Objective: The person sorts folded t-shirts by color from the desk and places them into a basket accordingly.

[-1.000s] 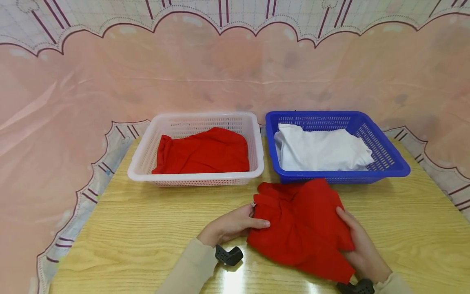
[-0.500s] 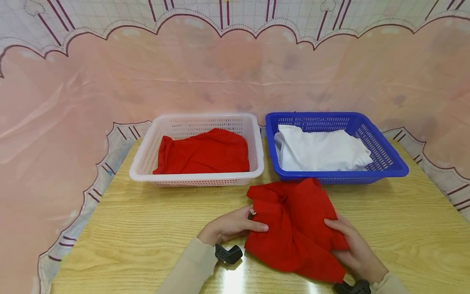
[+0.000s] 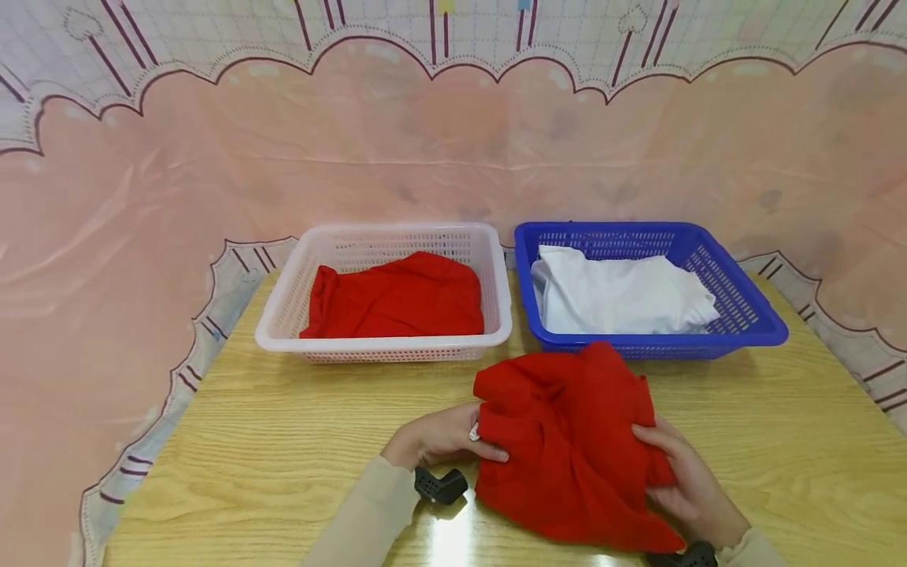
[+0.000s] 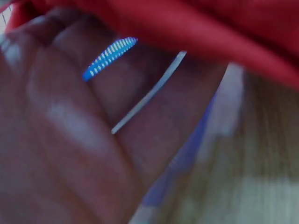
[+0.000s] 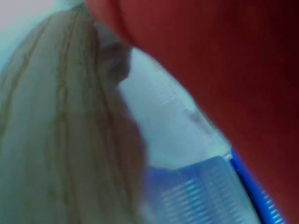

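In the head view a rumpled red cloth (image 3: 567,449) is held just in front of the blue basket, its far edge overlapping the basket's front. My left hand (image 3: 449,437) grips its left edge, thumb on top and fingers under it; a small white tag-like piece (image 3: 475,431) shows there. On the right side my right hand (image 3: 683,480) holds the cloth, thumb over it and the other fingers mostly hidden beneath. The left wrist view has the palm and fingers (image 4: 140,107) below the red fabric (image 4: 210,28). Red fabric (image 5: 224,70) fills much of the right wrist view, blurred.
At the back left stands a white basket (image 3: 383,344) with a folded red cloth (image 3: 400,299) inside. Beside it, a blue basket (image 3: 659,340) holds folded white cloth (image 3: 623,295). Both are on a wooden table (image 3: 283,449) before a patterned pink backdrop (image 3: 425,157).
Both hands have shifted the red cloth slightly left and its folds have changed shape; the tag-like piece now shows more clearly. The baskets sit slightly lower in the view.
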Tool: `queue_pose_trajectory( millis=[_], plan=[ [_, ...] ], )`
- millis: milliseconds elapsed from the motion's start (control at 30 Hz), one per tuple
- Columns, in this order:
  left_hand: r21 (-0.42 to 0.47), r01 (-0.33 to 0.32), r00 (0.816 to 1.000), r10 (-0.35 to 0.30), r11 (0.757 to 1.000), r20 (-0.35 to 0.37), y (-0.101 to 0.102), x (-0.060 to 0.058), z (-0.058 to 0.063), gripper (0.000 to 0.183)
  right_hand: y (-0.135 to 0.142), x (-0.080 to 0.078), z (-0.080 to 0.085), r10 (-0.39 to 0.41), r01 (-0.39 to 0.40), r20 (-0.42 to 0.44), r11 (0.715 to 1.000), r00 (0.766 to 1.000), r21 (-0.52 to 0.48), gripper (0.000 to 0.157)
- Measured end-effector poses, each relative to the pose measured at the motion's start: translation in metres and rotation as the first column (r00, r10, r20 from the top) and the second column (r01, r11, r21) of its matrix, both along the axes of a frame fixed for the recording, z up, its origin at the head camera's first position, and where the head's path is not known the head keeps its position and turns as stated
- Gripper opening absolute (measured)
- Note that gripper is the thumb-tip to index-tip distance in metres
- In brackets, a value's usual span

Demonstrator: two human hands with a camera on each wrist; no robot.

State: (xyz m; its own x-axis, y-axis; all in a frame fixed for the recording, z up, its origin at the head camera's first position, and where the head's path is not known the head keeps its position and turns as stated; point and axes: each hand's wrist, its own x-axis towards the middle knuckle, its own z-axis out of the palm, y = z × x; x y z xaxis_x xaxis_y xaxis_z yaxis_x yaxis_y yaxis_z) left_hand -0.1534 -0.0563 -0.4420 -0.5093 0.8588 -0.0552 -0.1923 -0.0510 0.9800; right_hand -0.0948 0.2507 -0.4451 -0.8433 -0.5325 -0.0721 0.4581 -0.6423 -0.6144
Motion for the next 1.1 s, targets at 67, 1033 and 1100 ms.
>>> queue_pose_trajectory(
  millis=[67,1033,1100],
  plan=[
    [-0.017,0.026,0.996,-0.027,1.000,-0.084,-0.001,-0.001,0.004,0.041,-0.001,0.001,0.000,0.028,-0.031,-0.063,0.999,0.998,-0.042,0.041],
    [-0.101,-0.219,0.907,0.164,0.971,-0.387,-0.035,-0.009,0.103,0.040,-0.049,-0.044,0.049,-0.087,0.076,-0.187,0.995,0.978,-0.064,0.038],
    [-0.094,-0.246,0.912,0.197,0.965,-0.361,-0.039,-0.010,0.108,0.041,-0.057,-0.051,0.052,-0.110,0.096,-0.182,0.992,0.977,-0.083,0.037]
  ],
)
